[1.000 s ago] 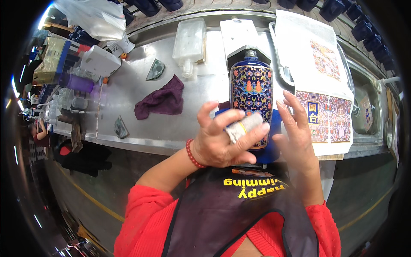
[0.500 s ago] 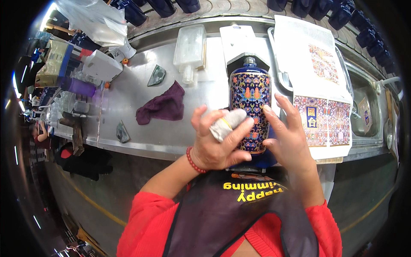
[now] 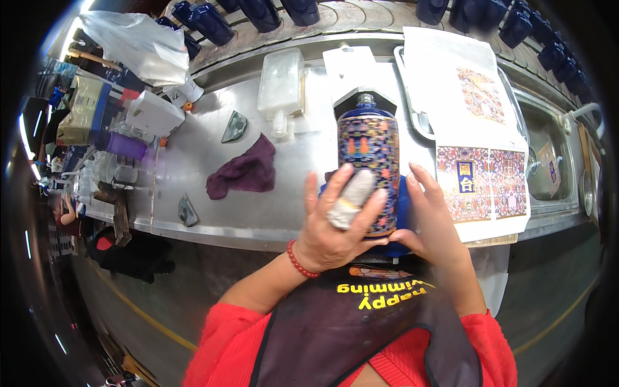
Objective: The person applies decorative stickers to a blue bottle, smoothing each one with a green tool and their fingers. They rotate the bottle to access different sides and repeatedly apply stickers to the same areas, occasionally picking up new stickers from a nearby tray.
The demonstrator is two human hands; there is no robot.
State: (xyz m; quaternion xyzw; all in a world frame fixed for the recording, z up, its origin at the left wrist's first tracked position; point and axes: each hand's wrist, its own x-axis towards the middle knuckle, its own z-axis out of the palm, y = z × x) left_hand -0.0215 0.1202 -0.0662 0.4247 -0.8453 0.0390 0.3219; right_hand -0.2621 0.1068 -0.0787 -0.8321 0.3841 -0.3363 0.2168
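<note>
A dark blue bottle (image 3: 367, 145) with a dense multicolour floral pattern lies with its neck pointing away from me; its pattern is slightly blurred. My left hand (image 3: 335, 226) wraps over its lower left side, a whitish cloth cover (image 3: 351, 200) banded on one finger. Apart and curved, the fingers of my right hand (image 3: 435, 216) stand off the bottle's right side, the thumb close to its base. A plain blue surface (image 3: 403, 200) shows between bottle and right hand. Behind the neck is a dark angular block (image 3: 385, 94). What supports the bottle underneath is hidden.
On the metal worktop (image 3: 184, 161) lie a purple cloth (image 3: 248, 171), a clear glass bottle (image 3: 282, 84) and dark angular pieces (image 3: 234, 127). Patterned printed sheets (image 3: 480, 184) lie at right, before a sink (image 3: 548, 174). Several blue bottles (image 3: 258, 13) line the slatted conveyor behind.
The bottle has turned about its length, showing a different part of its pattern, and sits slightly left. My left hand has shifted lower; a gap has opened between my right fingers and the bottle.
</note>
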